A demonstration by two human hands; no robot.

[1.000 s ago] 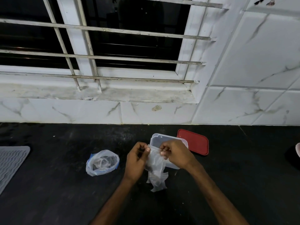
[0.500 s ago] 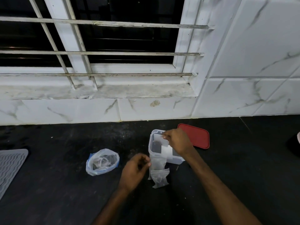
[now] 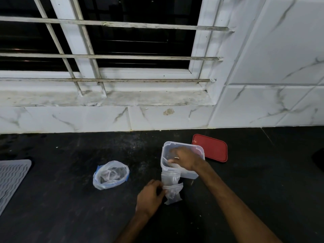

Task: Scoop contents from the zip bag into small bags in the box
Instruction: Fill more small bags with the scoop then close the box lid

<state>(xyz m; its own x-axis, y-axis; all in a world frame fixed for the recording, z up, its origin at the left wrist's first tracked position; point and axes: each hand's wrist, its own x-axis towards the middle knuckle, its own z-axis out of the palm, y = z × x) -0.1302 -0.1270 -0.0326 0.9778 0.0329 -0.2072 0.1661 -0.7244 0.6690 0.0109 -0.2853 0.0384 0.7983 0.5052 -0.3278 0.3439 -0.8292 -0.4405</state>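
Left hand (image 3: 150, 195) pinches the top edge of a small bag (image 3: 173, 194) on the dark counter (image 3: 70, 207), just in front of the box (image 3: 190, 174). A second bag (image 3: 171, 179) stands against the box wall. Right hand (image 3: 185, 158) is down inside the box, fingers spread over something pale; can't tell if it's gripping. Zip bag (image 3: 111, 174) sits open to the left, well apart, with no hand on it. Red lid (image 3: 210, 148) is behind the box.

Likely step: fetching a fresh small bag. Suggest taking only one, holding its mouth open with the left hand, and pulling the zip bag closer first, so each scoop has less far to travel.
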